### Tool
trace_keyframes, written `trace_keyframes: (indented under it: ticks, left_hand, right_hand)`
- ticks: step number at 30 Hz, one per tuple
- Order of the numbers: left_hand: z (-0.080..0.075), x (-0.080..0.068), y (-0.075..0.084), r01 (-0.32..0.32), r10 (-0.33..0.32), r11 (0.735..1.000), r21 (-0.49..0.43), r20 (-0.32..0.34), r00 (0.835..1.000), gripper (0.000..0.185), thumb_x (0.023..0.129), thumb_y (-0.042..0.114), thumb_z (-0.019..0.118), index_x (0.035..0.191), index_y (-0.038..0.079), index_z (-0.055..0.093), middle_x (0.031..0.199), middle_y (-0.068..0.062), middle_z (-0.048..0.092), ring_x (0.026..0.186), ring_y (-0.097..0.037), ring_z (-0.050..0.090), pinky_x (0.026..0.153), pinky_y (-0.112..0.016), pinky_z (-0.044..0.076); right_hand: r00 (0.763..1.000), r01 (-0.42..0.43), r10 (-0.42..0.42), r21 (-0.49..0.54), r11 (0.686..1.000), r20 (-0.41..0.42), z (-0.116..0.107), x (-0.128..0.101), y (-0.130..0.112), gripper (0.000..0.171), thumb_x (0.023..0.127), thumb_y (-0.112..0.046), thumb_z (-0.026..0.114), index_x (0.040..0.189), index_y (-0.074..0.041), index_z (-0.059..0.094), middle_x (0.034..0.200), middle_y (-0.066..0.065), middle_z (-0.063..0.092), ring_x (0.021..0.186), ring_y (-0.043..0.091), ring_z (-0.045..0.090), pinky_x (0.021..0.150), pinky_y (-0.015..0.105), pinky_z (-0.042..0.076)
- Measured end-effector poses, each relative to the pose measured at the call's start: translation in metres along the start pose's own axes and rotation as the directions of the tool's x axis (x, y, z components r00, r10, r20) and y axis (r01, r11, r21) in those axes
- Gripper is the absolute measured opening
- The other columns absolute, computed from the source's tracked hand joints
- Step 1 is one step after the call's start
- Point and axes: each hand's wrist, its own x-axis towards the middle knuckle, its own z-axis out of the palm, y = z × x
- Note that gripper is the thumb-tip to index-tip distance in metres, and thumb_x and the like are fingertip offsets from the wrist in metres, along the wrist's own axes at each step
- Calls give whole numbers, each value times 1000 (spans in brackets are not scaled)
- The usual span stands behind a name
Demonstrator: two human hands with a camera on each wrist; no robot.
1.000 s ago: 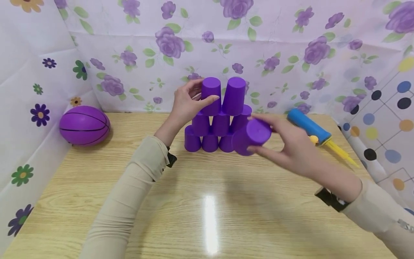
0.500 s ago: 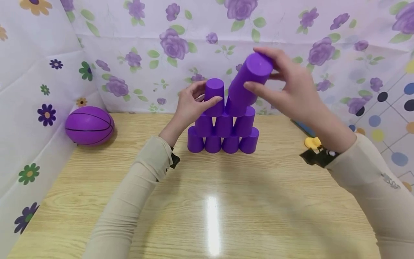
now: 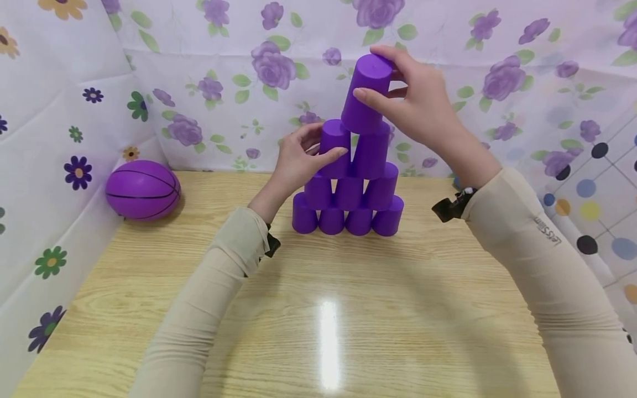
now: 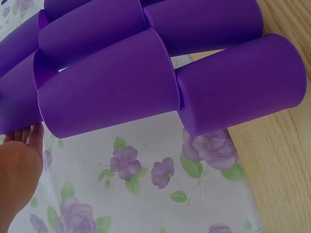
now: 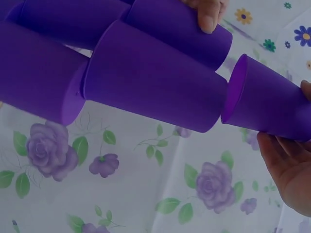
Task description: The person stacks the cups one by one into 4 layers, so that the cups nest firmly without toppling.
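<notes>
Purple cups stand upside down in a stepped pyramid, several in the bottom row (image 3: pixel 358 222), three above, then two. My left hand (image 3: pixel 296 160) holds the left cup (image 3: pixel 334 141) of the two-cup row, thumb in front and fingers behind. Above that row, my right hand (image 3: pixel 423 102) grips another upside-down cup (image 3: pixel 363 97), slightly tilted, between thumb and fingers. In the right wrist view, the rim of this held cup (image 5: pixel 272 99) is right at the base of the right-hand cup (image 5: pixel 155 77) below; whether they touch is unclear. Left fingertips (image 4: pixel 35 136) meet their cup in the left wrist view.
A purple basketball (image 3: pixel 143 190) sits at the table's back left. Floral cloth (image 3: pixel 209 116) hangs behind the pyramid. Only a blue bit of the pump (image 3: pixel 456 183) shows behind the right wrist. The wooden tabletop (image 3: pixel 278 326) extends in front.
My right hand has carried its cup from the pyramid's lower right up and then leftward over the two-cup row. The left hand keeps its hold. The view has shifted slightly.
</notes>
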Motion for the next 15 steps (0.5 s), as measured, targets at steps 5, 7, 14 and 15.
trace_keyframes:
  ticks: [5, 7, 14, 15]
  left_hand:
    - [0, 5, -10, -17, 17, 1000, 14, -6, 1000, 59, 72, 19, 81, 125, 5, 57, 114, -8, 64, 107, -12, 61, 92, -22, 49]
    - [-1, 5, -11, -21, 21, 1000, 12, -8, 1000, 59, 72, 18, 81, 125, 5, 57, 113, -9, 64, 107, -12, 61, 91, -22, 49]
    - [-2, 6, -12, -2, 2, 1000, -5, 4, 1000, 60, 73, 16, 80, 126, 4, 56, 115, -11, 64, 108, -13, 61, 92, -22, 49]
    - [-3, 5, -11, 2, -2, 1000, -7, 6, 1000, 60, 73, 16, 80, 126, 4, 56, 115, -11, 64, 108, -13, 61, 92, -22, 49]
  right_hand:
    - [998, -43, 42, 8, 999, 51, 3, 8, 4, 59, 86, -37, 65, 139, -23, 43, 126, 1, 58, 112, 15, 57, 91, 29, 51]
    - [997, -35, 35, -5, 999, 72, 5, 10, 4, 59, 87, -38, 64, 140, -23, 42, 127, 1, 57, 113, 14, 57, 91, 29, 51]
    - [994, -8, 12, -36, 999, 105, 11, 14, 6, 59, 88, -37, 63, 140, -19, 41, 128, 2, 56, 114, 16, 56, 91, 30, 51]
    - [994, -10, 15, -45, 999, 112, 12, 15, 6, 59, 88, -37, 62, 140, -18, 41, 129, 2, 55, 115, 16, 56, 91, 31, 51]
